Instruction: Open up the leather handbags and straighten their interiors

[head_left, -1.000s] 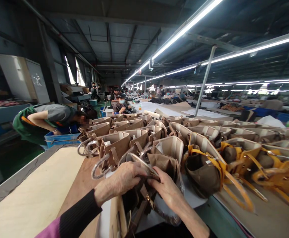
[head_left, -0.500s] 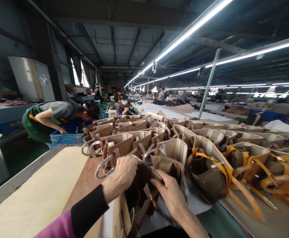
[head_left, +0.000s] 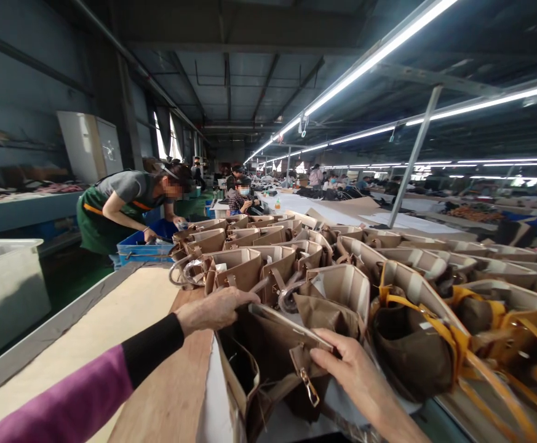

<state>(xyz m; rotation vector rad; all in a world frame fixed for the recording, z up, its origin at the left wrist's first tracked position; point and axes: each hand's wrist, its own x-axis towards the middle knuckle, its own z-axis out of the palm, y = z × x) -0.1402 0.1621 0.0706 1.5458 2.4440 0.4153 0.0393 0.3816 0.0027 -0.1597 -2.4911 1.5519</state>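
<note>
A brown handbag (head_left: 277,338) stands mouth-up before me, its top edge stretched between my two hands. My left hand (head_left: 217,307) is closed at the far left corner of that edge; its fingertips are partly hidden. With thumb and fingers, my right hand (head_left: 354,366) pinches the edge's near right end. Below the edge hangs a short strap with a gold metal clasp (head_left: 310,391). The dark lining on the left side of the bag gapes open. Directly behind stands another brown handbag (head_left: 360,292) with a plastic-wrapped handle (head_left: 289,298).
Rows of brown handbags (head_left: 238,267) fill the table beyond, some at right with yellow straps (head_left: 455,332). A pale board (head_left: 130,314) lies at left. A co-worker in a green apron (head_left: 95,215) bends over a blue crate (head_left: 146,251). A white bin (head_left: 10,283) stands far left.
The handbag's top edge has turned up toward me, showing more of its strap and clasp. My hands are farther apart, the right one shifted rightward. The co-worker has raised their head.
</note>
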